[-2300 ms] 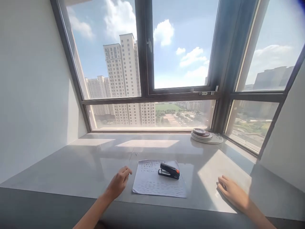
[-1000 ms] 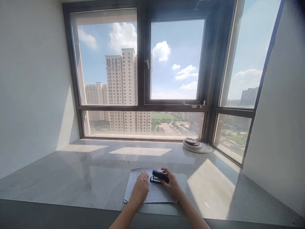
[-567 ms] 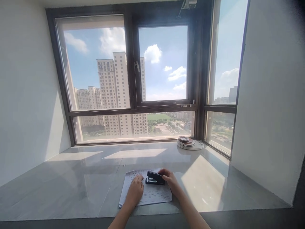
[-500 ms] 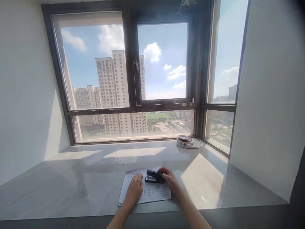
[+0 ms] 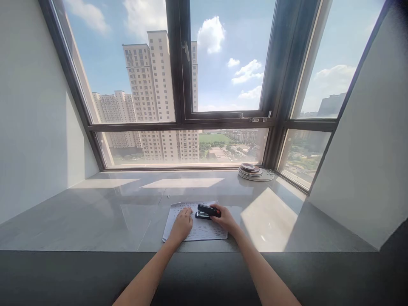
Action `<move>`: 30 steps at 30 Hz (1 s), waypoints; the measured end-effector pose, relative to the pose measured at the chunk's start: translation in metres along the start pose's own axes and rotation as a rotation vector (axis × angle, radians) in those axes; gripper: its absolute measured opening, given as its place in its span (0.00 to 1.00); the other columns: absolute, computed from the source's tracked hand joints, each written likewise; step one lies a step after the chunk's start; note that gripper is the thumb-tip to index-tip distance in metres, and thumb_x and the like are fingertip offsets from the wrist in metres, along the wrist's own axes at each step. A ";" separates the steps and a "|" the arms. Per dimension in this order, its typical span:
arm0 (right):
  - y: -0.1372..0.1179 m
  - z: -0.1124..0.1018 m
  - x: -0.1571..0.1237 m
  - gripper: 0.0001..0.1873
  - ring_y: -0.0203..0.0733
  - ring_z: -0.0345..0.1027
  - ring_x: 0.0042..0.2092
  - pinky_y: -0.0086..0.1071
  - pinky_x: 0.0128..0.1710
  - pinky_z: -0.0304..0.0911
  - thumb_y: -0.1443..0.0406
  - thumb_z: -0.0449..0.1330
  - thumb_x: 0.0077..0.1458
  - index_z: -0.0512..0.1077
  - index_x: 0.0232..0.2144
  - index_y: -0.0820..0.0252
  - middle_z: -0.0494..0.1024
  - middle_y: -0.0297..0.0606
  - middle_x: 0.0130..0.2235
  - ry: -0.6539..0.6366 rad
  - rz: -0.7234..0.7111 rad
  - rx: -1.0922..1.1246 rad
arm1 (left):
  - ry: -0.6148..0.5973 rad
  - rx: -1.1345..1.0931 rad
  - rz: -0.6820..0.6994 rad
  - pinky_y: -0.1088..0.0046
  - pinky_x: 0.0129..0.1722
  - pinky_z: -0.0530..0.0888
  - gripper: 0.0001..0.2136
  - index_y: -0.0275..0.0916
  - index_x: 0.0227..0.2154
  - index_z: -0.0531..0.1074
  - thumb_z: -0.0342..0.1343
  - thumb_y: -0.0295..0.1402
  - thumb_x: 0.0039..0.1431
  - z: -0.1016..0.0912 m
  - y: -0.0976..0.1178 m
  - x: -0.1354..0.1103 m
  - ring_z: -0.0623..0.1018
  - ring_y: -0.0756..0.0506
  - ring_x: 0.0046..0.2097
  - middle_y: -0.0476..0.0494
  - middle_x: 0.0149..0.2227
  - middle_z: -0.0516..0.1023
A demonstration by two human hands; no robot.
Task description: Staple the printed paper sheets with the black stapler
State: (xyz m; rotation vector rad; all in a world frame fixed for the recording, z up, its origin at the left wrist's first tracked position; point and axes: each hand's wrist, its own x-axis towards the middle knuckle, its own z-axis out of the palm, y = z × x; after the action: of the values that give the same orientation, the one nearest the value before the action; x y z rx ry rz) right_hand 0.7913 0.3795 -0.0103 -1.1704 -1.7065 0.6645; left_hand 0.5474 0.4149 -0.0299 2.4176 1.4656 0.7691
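Several printed sheets of paper (image 5: 204,233) lie in a stack near the front edge of the sill. On the left part of the stack rests my left hand (image 5: 182,222), its fingers stretched flat over the print. A black stapler (image 5: 207,210) is over the middle of the paper, its jaw pointing left toward my left fingertips. The rear end of the stapler is gripped by my right hand (image 5: 223,219), thumb and fingers wrapped around it. Whether its base touches the paper I cannot tell.
A pile of round plates or mats (image 5: 255,171) sits in the back right corner of the grey tiled sill (image 5: 95,216), by the window frame (image 5: 219,124). A tiny bit (image 5: 168,196) lies behind the paper. White walls rise on both sides.
The view has tilted downward. My right hand has shifted its hold, with fingers now lower around the stapler's rear end. My left hand stays on the paper.
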 end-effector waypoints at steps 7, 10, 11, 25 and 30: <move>-0.002 -0.003 -0.002 0.22 0.50 0.73 0.44 0.38 0.47 0.65 0.66 0.62 0.46 0.79 0.45 0.59 0.83 0.37 0.41 0.005 0.013 0.011 | 0.022 -0.022 0.018 0.59 0.57 0.70 0.14 0.38 0.47 0.72 0.43 0.25 0.65 -0.007 0.006 -0.003 0.74 0.39 0.55 0.36 0.50 0.76; -0.003 -0.002 -0.002 0.22 0.51 0.73 0.45 0.39 0.48 0.65 0.65 0.62 0.46 0.80 0.46 0.59 0.83 0.38 0.42 0.006 0.025 0.012 | 0.021 -0.024 0.021 0.59 0.57 0.70 0.14 0.38 0.46 0.72 0.43 0.25 0.65 -0.006 0.006 -0.003 0.74 0.39 0.53 0.37 0.49 0.76; -0.003 -0.002 -0.002 0.22 0.51 0.73 0.45 0.39 0.48 0.65 0.65 0.62 0.46 0.80 0.46 0.59 0.83 0.38 0.42 0.008 0.028 0.012 | 0.019 -0.025 0.018 0.59 0.56 0.70 0.14 0.38 0.47 0.71 0.44 0.25 0.65 -0.006 0.005 -0.003 0.74 0.40 0.53 0.37 0.49 0.76; 0.006 0.000 -0.001 0.20 0.49 0.74 0.44 0.40 0.49 0.66 0.61 0.65 0.48 0.79 0.46 0.57 0.83 0.37 0.41 0.046 0.022 -0.015 | 0.036 0.020 0.043 0.58 0.59 0.69 0.14 0.37 0.48 0.71 0.44 0.23 0.65 0.005 -0.001 0.000 0.73 0.39 0.56 0.36 0.51 0.75; 0.006 0.000 -0.001 0.19 0.50 0.74 0.43 0.40 0.48 0.66 0.59 0.64 0.50 0.79 0.45 0.58 0.83 0.40 0.41 0.069 0.035 -0.027 | 0.041 0.014 0.050 0.60 0.57 0.69 0.14 0.37 0.48 0.71 0.44 0.23 0.66 0.001 0.002 -0.003 0.73 0.40 0.55 0.36 0.50 0.75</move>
State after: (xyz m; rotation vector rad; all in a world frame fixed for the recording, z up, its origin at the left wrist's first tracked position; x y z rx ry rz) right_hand 0.7938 0.3813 -0.0156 -1.2311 -1.6451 0.6167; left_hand 0.5481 0.4118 -0.0304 2.4711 1.4350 0.8272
